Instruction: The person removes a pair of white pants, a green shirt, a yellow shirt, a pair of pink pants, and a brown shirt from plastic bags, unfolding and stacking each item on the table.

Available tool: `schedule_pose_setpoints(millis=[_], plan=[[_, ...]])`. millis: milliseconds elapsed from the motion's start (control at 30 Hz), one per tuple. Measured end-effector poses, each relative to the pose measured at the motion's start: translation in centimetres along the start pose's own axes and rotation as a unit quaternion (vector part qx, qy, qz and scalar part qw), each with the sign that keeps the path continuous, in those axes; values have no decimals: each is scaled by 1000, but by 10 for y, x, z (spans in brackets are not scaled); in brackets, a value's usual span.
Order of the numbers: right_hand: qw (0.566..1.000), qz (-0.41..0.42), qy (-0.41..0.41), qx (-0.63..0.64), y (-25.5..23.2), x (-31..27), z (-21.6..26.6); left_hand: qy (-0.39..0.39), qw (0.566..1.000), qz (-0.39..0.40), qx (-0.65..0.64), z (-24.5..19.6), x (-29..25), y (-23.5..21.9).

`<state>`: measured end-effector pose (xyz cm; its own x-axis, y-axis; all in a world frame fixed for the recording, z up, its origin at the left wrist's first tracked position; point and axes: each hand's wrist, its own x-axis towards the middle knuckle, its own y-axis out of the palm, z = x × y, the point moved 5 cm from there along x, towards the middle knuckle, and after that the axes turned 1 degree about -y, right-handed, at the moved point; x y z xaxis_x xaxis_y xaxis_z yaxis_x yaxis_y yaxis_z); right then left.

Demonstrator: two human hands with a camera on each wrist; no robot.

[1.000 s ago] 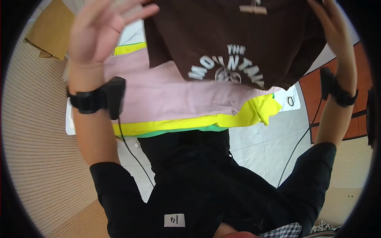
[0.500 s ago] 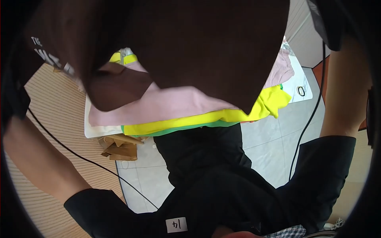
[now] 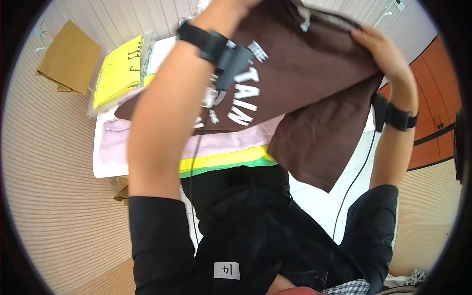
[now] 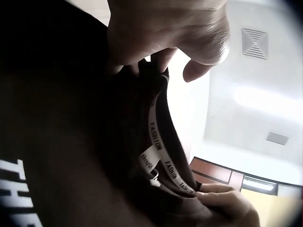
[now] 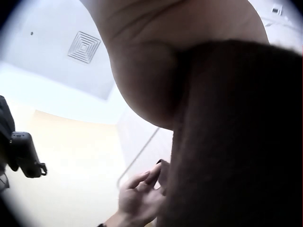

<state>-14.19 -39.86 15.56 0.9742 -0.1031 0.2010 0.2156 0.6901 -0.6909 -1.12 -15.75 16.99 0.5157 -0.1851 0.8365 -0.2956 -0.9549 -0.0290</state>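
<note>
A dark brown T-shirt (image 3: 305,78) with white lettering hangs tilted between my two hands, above the table. At the top of the head view my left hand (image 3: 233,9) is partly cut off; in the right wrist view it pinches the shirt's edge. My right hand (image 3: 386,54) grips the shirt near the collar, its thumb and fingertips on the neckband. The left wrist view shows the collar opening, with a white "FASHION" tape (image 4: 163,151) and a small neck label (image 4: 149,159). My left forearm covers part of the lettering.
Below the shirt, a pink garment (image 3: 115,142) lies over yellow (image 3: 221,158) and green (image 3: 221,168) cloth on a white table (image 3: 110,169). A bagged yellow garment (image 3: 118,73) lies at the back left, beside a brown paper bag (image 3: 69,56). Cables run down from both wrist cameras.
The shirt rose close to the head camera, then came down again, now tilted. My left arm has swung inward across it, and both hands now hold it by the collar area.
</note>
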Motion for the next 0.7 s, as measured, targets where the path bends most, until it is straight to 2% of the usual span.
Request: schedule_pose_setpoints(millis=[33, 67, 100, 133, 167, 200, 233, 267, 300, 333, 400, 433, 467, 500, 533, 567, 600, 633, 700], plan=[[998, -19, 44, -49, -3, 1, -35, 18, 999, 18, 24, 22, -13, 22], [988, 0, 71, -140, -1, 1, -65, 35, 997, 38, 50, 42, -27, 40], [982, 16, 104, -159, 8, -3, -97, -32, 991, 116, 56, 62, -46, 57], [952, 49, 173, -249, 14, -3, -120, -100, 974, 192, 60, 77, -67, 70], [951, 69, 163, -254, 14, -2, -170, -127, 968, 212, 45, 88, -85, 83], [909, 128, 169, -359, 23, -5, -207, -152, 959, 235, 31, 104, -107, 95], [919, 102, 177, -337, 29, -14, -248, -119, 956, 261, 71, 114, -131, 100], [915, 138, 184, -333, 38, -17, -285, -85, 948, 286, 109, 117, -151, 103], [937, 120, 218, -246, 47, -29, -282, -139, 918, 355, 105, 105, -167, 97], [951, 98, 250, -155, 56, -41, -280, -191, 880, 423, 101, 88, -182, 82], [949, 101, 237, -182, 54, -38, -297, -118, 855, 475, 170, 61, -195, 39], [948, 91, 222, -209, 55, -38, -305, -152, 842, 480, 196, 64, -201, 8], [915, 127, 288, -252, 55, -38, -256, -194, 867, 421, 186, 53, -198, -30], [925, 88, 208, -307, 52, -28, -259, -133, 869, 397, 265, 63, -200, -73], [924, 46, 124, -360, 50, -17, -261, -240, 831, 356, 354, 53, -193, -110], [934, -2, 60, -353, 54, -11, -235, -327, 798, 284, 420, 52, -194, -153], [937, -56, -7, -344, 59, -1, -196, -346, 770, 247, 475, 61, -196, -198], [946, -71, -52, -311, 70, 7, -170, -368, 737, 209, 527, 71, -207, -239], [941, -110, -152, -283, 94, 29, -134, -385, 736, 229, 507, 76, -230, -292]])
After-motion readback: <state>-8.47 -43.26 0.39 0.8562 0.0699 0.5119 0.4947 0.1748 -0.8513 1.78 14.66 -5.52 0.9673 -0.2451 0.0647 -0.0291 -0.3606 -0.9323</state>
